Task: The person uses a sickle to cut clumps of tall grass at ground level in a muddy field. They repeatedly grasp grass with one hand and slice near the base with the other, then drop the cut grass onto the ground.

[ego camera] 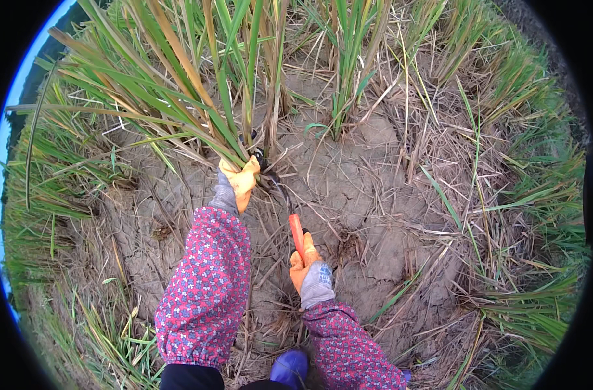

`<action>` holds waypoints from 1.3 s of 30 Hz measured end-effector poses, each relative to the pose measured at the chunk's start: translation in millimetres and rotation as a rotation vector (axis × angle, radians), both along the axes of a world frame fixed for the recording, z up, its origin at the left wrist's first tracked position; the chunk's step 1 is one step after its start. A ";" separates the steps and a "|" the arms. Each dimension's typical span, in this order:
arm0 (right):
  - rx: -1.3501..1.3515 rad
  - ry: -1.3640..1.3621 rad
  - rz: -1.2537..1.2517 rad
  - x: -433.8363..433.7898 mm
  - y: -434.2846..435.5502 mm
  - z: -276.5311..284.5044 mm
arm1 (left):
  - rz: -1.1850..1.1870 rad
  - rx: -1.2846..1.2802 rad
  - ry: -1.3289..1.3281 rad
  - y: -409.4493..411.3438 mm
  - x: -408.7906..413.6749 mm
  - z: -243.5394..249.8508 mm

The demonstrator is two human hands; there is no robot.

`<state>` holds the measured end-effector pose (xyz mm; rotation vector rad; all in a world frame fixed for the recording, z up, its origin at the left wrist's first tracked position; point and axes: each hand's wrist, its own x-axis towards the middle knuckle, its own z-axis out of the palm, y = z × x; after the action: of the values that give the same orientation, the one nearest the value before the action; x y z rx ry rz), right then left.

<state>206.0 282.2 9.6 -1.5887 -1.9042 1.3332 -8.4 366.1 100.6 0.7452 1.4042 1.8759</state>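
Observation:
My left hand (241, 179), in an orange and grey work glove, grips the base of a clump of green and yellowing grass-like stalks (213, 107), which lean to the upper left. My right hand (307, 265), gloved alike, is closed around the orange handle (297, 233) of a sickle. From the handle the sickle's dark, thin metal shank (280, 190) runs up towards the foot of the clump, just right of my left hand. The blade's far end is partly hidden among the stalks. Flowered sleeve covers are on both forearms.
Another green clump (345, 97) stands upright at the upper middle. Dry straw (437, 165) lies thick over the cracked soil (345, 195) on the right. Short cut stubble (350, 243) is near my right hand. A blue boot (289, 368) shows at the bottom; more tall plants line both sides.

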 end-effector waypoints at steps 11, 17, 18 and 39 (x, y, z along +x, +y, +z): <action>0.045 -0.008 0.007 -26.8 25.2 5.6 | 0.152 0.086 -0.001 -23.6 -2.6 -23.5; -0.185 0.216 -0.202 -22.6 -38.3 8.4 | -0.116 0.179 0.037 -54.7 -29.3 -68.7; -0.167 0.191 -0.149 -18.6 -34.5 19.4 | -0.179 0.286 -0.273 -55.5 -43.3 -70.2; -0.251 0.790 -0.484 58.9 -25.4 70.2 | 0.240 0.199 -0.075 -164.4 -72.3 -82.7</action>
<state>264.9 256.8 79.9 -1.2209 -0.8558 1.6615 -80.6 201.7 17.9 0.6146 1.3199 2.2311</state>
